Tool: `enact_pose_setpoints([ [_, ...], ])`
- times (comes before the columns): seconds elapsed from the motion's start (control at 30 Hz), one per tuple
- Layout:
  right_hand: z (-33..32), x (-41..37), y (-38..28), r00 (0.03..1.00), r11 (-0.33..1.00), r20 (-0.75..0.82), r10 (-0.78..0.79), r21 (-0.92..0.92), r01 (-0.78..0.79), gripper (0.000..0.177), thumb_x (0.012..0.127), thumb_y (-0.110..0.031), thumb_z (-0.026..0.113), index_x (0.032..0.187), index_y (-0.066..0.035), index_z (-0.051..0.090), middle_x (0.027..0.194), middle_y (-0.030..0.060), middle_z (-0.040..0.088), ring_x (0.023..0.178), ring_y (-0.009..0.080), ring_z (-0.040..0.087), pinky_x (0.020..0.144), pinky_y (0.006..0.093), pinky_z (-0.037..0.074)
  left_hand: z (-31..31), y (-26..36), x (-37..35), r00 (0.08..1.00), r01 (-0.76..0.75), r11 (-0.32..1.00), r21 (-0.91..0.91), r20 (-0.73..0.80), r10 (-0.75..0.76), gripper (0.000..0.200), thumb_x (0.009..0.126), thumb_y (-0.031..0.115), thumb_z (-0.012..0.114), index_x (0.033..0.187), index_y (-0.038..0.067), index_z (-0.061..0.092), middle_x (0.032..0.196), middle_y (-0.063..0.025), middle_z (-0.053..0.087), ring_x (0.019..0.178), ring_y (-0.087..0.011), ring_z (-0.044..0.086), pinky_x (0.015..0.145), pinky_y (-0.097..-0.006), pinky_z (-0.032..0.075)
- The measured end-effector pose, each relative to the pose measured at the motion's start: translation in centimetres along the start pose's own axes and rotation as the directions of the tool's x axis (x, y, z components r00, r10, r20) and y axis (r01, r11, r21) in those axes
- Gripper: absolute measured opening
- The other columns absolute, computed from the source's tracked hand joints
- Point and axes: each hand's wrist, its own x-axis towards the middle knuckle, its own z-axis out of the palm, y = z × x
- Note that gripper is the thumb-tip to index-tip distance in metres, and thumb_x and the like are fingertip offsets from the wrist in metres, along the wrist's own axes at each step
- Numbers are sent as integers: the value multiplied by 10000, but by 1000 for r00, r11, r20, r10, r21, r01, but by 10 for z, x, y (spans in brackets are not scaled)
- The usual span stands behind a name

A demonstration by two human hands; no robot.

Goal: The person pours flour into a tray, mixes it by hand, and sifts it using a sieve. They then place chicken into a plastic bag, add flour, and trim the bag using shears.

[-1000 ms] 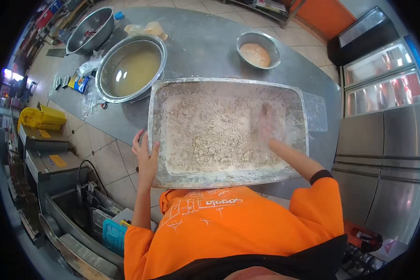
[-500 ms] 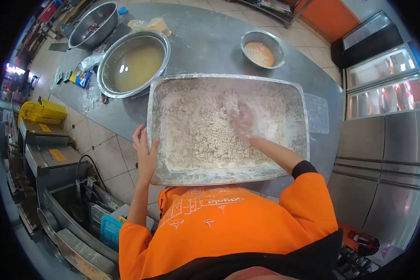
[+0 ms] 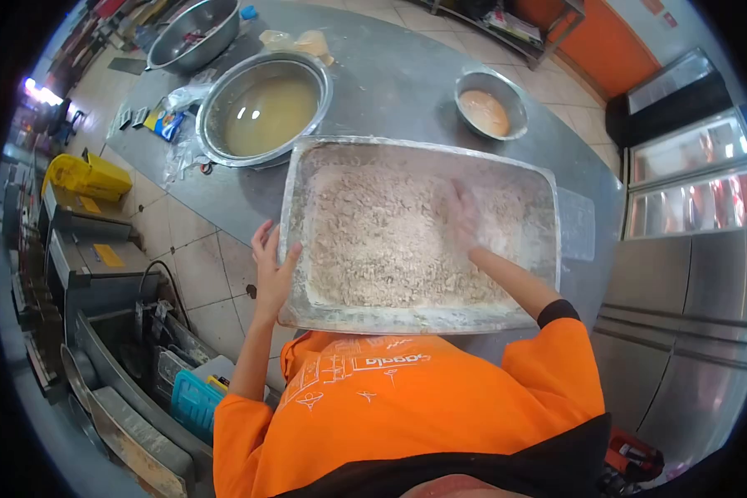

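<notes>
A large rectangular metal tub (image 3: pixel 423 319), its walls dusted white, lies in front of my body on the table's near edge. Crumbly flour mixture (image 3: pixel 382 241) covers its bottom, with small lumps and paler powder. My left hand (image 3: pixel 272 270) grips the tub's left wall, thumb at the inner side and fingers outside. Inside the tub, right of the middle, my right hand (image 3: pixel 463 220) is down in the mixture. It is flour-coated and smeared by motion, so its fingers do not show clearly.
On the steel table (image 3: pixel 373 83) are a large bowl of cloudy yellowish liquid (image 3: pixel 270 116), a smaller bowl with an orange-beige mixture (image 3: pixel 485 112), and another metal bowl (image 3: pixel 192 41) farther left. A clear plastic lid (image 3: pixel 577 224) lies right of the tub. Steel fridges (image 3: pixel 681 274) stand at right.
The view has turned slightly, so the tub and bowls appear farther right. My right hand has shifted a little within the mixture. My left hand keeps its hold on the tub.
</notes>
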Motion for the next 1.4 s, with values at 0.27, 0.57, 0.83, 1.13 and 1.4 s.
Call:
enact_pose_setpoints([
  [0.27, 19, -17, -88, 990, 991, 136, 42, -130, -24, 702, 865, -399, 581, 1388, -40, 280, 1345, 198, 416, 1217, 330, 441, 1017, 363, 334, 1, 2, 2, 1000, 9, 1000, -14, 8, -9, 465, 874, 316, 583, 1236, 34, 511, 1365, -118, 287, 1262, -330, 254, 1041, -442, 247],
  [0.57, 77, -12, -52, 769, 907, 636, -71, 362, -215, 690, 836, -274, 616, 1403, -75, 276, 1345, 157, 437, 1262, 298, 403, 1064, 382, 332, -3, 12, 3, 999, 37, 998, -56, 13, -36, 456, 863, 307, 601, 1227, 43, 523, 1360, -119, 278, 1279, -329, 226, 1040, -438, 251],
  [0.83, 28, -37, -129, 359, 903, 832, -423, 350, 250, 764, 683, 29, 719, 1351, -109, 375, 1354, 114, 440, 1292, 238, 380, 1031, 383, 410, -1, 8, 1, 998, 66, 997, -47, -12, -67, 489, 849, 353, 616, 1238, 70, 530, 1366, -122, 255, 1269, -342, 215, 1044, -468, 229],
  [1.13, 146, 50, -14, 622, 946, 750, -224, 14, 323, 674, 907, -352, 505, 1447, -125, 172, 1470, 112, 262, 1339, 274, 293, 1062, 377, 360, 0, 10, 3, 999, 32, 999, 11, -10, -32, 499, 847, 339, 621, 1247, 62, 511, 1361, -129, 274, 1263, -346, 227, 1043, -459, 236],
  [1.4, 144, 22, -88, 482, 970, 876, -25, 138, -202, 575, 897, -425, 502, 1388, -159, 364, 1416, 135, 366, 1291, 263, 381, 1021, 390, 404, 0, 2, 7, 999, -23, 992, -123, 34, 27, 511, 851, 312, 616, 1273, 60, 477, 1379, -129, 263, 1271, -360, 239, 1062, -464, 214],
])
